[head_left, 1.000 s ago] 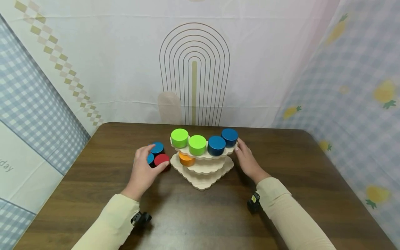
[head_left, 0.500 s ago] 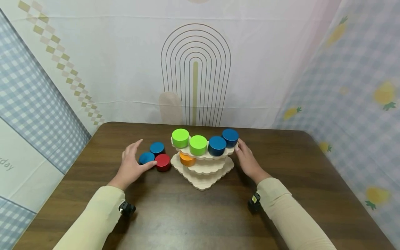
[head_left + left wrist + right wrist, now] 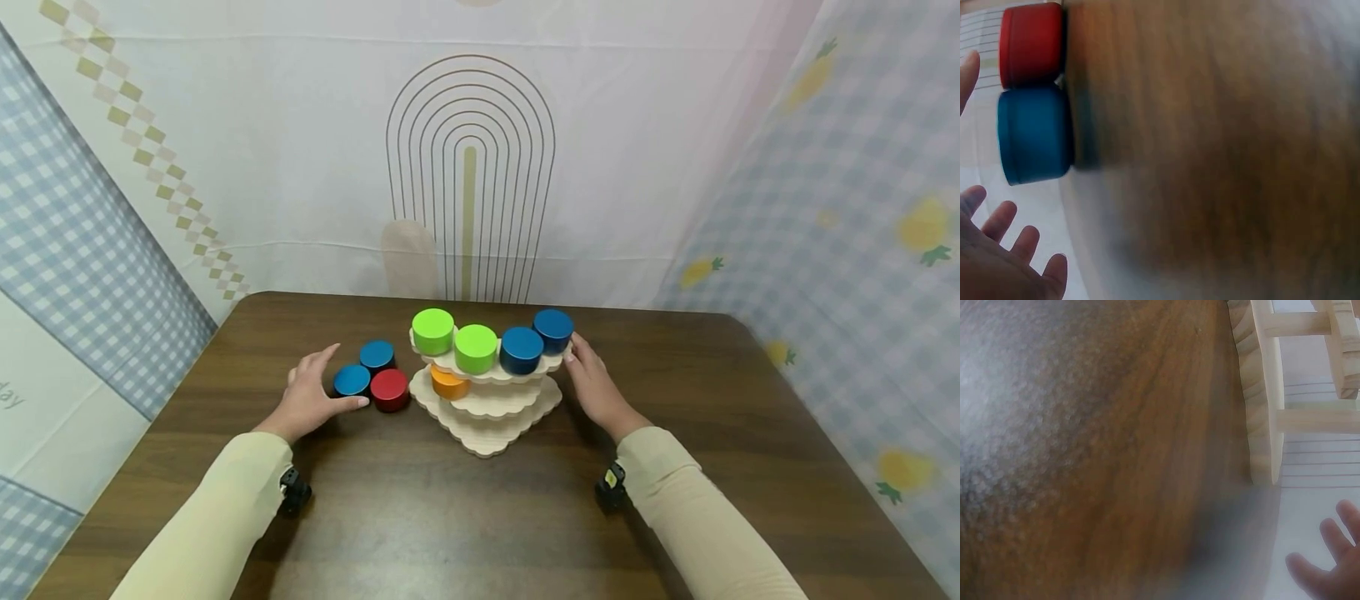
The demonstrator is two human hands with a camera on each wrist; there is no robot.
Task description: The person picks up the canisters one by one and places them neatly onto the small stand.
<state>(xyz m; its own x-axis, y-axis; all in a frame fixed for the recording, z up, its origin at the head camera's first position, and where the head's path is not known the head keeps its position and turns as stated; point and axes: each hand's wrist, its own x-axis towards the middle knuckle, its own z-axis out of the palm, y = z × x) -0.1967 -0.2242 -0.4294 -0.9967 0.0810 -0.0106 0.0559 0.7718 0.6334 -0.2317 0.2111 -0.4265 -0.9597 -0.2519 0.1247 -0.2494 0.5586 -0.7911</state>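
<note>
My left hand is spread open around the left blue cylinder, its thumb low in front; in the left wrist view the fingers stand apart from it. A second blue cylinder stands behind and a red cylinder to the right. With thumb and fingers, my right hand holds the right corner of the tiered wooden stand. On its top tier are two green cylinders and two dark blue ones. An orange cylinder sits lower, partly hidden.
Everything stands on a dark brown wooden table. A white patterned cloth hangs behind its far edge, with checked cloth at both sides. Posts separate the stand's tiers in the right wrist view.
My left hand has drawn back left from above the red and blue cylinders, and its thumb has left the red one. The right hand stays at the stand.
</note>
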